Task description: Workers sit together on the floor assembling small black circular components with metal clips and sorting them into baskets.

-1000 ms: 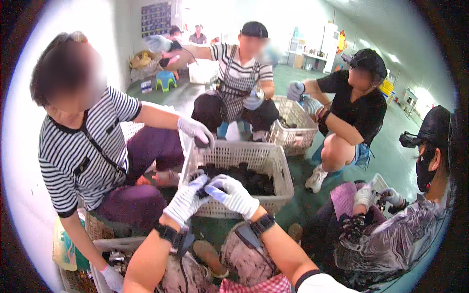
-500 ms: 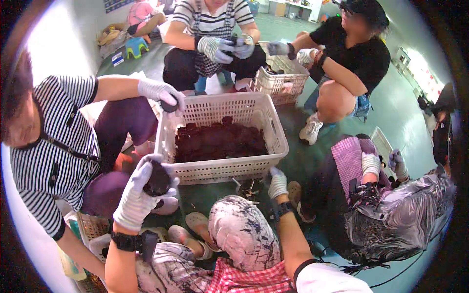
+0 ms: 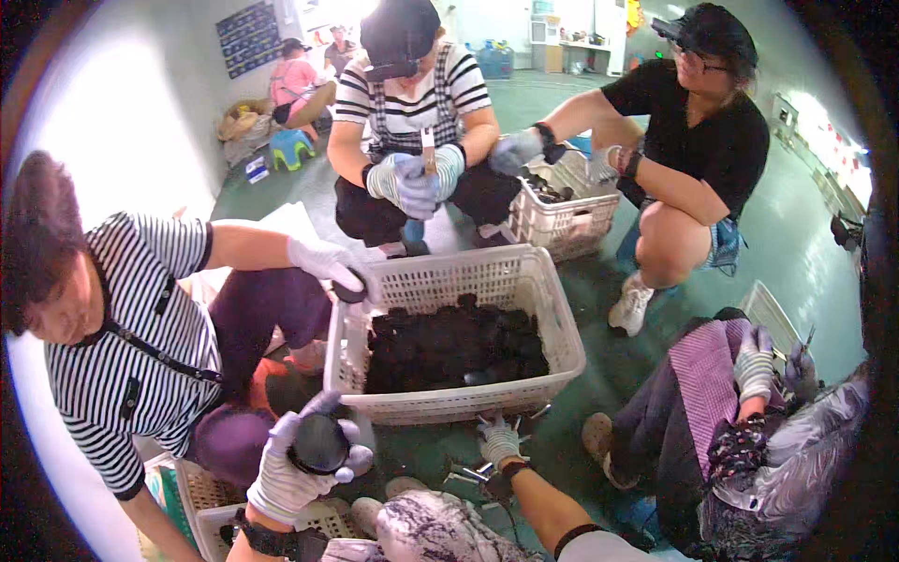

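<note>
My left hand [image 3: 298, 459], in a grey-white striped glove, is wrapped round a black round piece [image 3: 320, 444] near the crate's left front corner. Its smooth, dark face is turned toward me. My gloved right hand [image 3: 499, 442] reaches down to the floor at the crate's front side, fingers spread among small shiny metal parts [image 3: 468, 474]. I cannot make out any part within its fingers. In front of me stands a white slatted plastic crate [image 3: 459, 405], partly filled with a heap of dark pieces [image 3: 454, 347].
At the left, a co-worker's gloved hand [image 3: 328, 262] holds a black round piece over the crate's rim. Another co-worker grips a metal-ended tool [image 3: 428, 150] beyond the crate. A second crate [image 3: 565, 220] stands behind at the right. A seated person's purple checked cloth [image 3: 707, 393] is at the right.
My right hand has moved left and down to the metal parts, its fingers now spread. My left hand still holds the black piece. The whole view has shifted, showing more of the room.
</note>
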Available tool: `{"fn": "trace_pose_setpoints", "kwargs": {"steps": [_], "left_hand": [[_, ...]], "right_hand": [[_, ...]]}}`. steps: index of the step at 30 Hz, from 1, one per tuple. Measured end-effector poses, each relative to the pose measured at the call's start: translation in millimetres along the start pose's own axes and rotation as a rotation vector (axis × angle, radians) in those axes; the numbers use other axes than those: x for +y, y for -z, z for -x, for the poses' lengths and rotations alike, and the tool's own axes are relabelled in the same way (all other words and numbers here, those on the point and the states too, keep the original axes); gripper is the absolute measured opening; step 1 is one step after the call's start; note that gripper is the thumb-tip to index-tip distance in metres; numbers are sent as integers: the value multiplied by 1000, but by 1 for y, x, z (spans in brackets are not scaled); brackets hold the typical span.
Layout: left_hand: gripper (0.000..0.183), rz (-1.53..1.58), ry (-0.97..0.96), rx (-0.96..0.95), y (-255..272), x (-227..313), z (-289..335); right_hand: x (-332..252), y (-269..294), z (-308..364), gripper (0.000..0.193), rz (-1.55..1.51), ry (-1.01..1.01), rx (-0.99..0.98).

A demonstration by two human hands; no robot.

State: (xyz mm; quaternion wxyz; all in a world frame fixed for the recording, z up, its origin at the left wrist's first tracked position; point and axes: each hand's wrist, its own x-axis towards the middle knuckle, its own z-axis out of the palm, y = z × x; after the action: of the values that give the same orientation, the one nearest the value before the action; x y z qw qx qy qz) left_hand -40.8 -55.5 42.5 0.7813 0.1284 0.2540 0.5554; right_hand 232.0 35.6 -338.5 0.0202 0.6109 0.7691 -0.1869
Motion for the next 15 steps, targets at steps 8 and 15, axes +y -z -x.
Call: {"fn": "trace_pose_setpoints", "kwargs": {"steps": [8,15], "left_hand": [[44,-524,192,79,-9,-33,-19],[44,-530,182,1,-12,-38,-19]], "right_hand": [[8,3,-28,53,89,39,-325],[41,49,32,30,-439,285,236]]}}
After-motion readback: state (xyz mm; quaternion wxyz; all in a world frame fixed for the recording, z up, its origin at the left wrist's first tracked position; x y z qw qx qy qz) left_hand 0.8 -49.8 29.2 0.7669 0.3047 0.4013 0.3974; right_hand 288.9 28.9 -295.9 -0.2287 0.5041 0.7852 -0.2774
